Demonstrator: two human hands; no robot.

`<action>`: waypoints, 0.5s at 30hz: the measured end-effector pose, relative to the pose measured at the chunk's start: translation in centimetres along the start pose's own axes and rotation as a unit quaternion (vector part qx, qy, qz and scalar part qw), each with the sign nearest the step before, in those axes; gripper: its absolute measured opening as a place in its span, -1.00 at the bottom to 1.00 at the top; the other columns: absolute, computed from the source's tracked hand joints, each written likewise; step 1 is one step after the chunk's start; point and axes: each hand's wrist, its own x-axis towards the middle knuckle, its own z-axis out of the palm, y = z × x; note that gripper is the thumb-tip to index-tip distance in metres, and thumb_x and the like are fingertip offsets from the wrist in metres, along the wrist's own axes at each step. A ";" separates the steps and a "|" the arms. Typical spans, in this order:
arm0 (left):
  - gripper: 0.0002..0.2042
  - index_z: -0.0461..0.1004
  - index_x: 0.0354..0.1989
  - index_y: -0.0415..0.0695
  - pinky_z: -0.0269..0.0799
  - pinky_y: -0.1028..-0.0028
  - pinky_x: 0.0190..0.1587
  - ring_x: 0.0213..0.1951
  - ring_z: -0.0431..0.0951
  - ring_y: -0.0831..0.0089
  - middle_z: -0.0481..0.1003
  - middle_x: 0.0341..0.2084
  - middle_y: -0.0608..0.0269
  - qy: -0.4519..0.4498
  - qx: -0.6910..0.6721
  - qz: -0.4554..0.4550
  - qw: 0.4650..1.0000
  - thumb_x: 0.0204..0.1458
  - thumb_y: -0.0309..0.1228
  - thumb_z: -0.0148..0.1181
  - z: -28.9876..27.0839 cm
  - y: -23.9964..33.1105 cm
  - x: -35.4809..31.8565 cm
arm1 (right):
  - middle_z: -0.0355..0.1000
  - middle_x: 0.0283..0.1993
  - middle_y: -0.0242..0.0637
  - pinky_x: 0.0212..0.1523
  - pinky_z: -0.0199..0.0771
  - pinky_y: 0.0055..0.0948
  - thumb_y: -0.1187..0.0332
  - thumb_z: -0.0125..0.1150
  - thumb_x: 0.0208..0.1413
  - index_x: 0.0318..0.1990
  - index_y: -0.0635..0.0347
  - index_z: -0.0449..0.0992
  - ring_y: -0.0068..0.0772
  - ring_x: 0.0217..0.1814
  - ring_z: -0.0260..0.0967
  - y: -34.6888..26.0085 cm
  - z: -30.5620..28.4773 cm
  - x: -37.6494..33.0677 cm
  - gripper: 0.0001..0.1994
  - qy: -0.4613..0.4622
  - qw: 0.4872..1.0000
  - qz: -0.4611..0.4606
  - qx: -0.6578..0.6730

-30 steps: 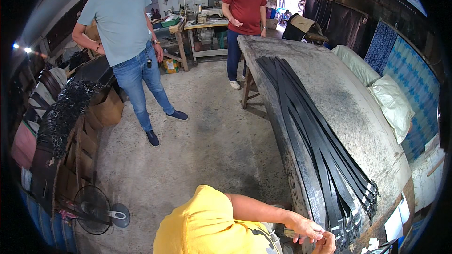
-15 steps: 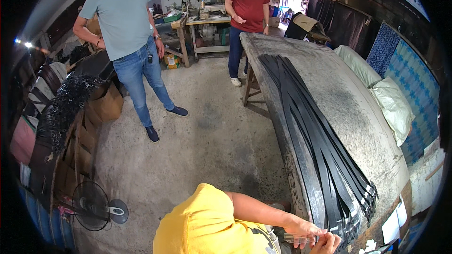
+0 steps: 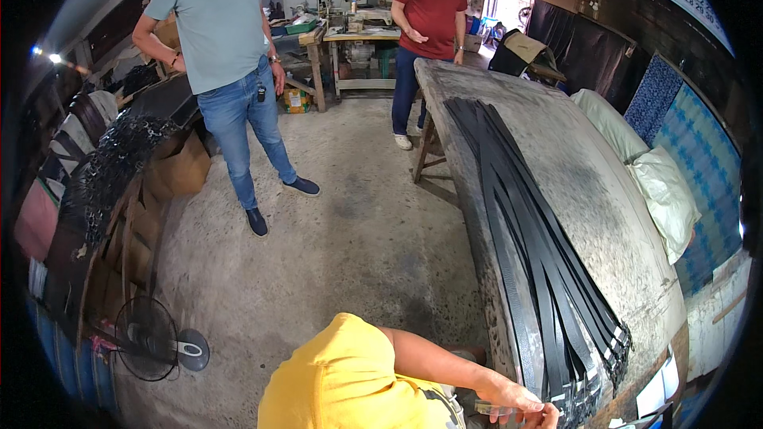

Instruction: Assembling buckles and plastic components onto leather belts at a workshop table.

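Shifted slightly left and lower since the earlier frame: right hand. Turned a little: whole outlook. Unchanged: black straps, in place along the counter.

Head view, sole view.

Item, left hand: at foot of picture, reached across from a yellow shirt; fingers closed about a small thin piece, see-through in appearance, kind too blurred to tell.

Item, right hand: just beyond the left, nearer of the two to the straps; fingers bent, tips close against the left fingertips. Hold on anything: cannot tell.

Item, black straps: long loose bundle, flat on the counter, ahead of the fingers and somewhat right; long axis running away from the hands, far end leaning left; strands crossed midway, fanned at near end. White-marked ends: near the right hand, contact not clear.

Item, white sacks: along the counter's right side.

Item, two standing people, well apart from the hands: one in pale blue shirt, one in red shirt.
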 end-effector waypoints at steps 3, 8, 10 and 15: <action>-0.47 0.24 0.18 -0.01 0.42 0.38 -0.36 -0.39 0.40 0.47 0.41 -0.21 0.33 -0.012 -0.009 -0.008 1.000 0.11 0.02 0.05 -0.4 -0.3 0.0 | 0.45 -0.27 -0.16 -0.33 0.39 -0.38 0.41 0.08 0.13 -0.14 0.29 0.44 -0.27 -0.30 0.39 -1.4 0.5 0.4 -0.82 -0.013 0.999 -0.003 -0.038; -0.47 0.24 0.18 0.01 0.42 0.41 -0.36 -0.39 0.40 0.48 0.41 -0.21 0.33 -0.028 0.024 -0.014 0.999 0.11 0.00 0.06 -0.8 0.0 -0.3 | 0.45 -0.26 -0.11 -0.30 0.41 -0.33 0.38 0.07 0.14 -0.16 0.27 0.45 -0.13 -0.29 0.41 -6.4 1.0 1.6 -0.82 -0.032 0.994 -0.007 -0.106; -0.48 0.24 0.18 0.01 0.41 0.41 -0.37 -0.39 0.40 0.48 0.42 -0.21 0.33 -0.031 0.037 -0.017 0.999 0.11 0.00 0.06 -1.2 0.1 -0.4 | 0.46 -0.26 -0.09 -0.28 0.42 -0.31 0.37 0.07 0.15 -0.17 0.26 0.45 -0.08 -0.29 0.41 -8.2 1.0 2.2 -0.82 -0.041 0.990 -0.010 -0.131; -0.48 0.24 0.19 0.03 0.41 0.44 -0.37 -0.39 0.40 0.49 0.42 -0.21 0.34 -0.055 0.077 -0.028 0.995 0.11 -0.01 0.07 -1.4 0.8 -0.5 | 0.46 -0.25 -0.04 -0.25 0.44 -0.27 0.34 0.06 0.15 -0.19 0.24 0.46 0.03 -0.28 0.42 -12.2 -0.4 2.2 -0.82 -0.044 0.981 -0.012 -0.186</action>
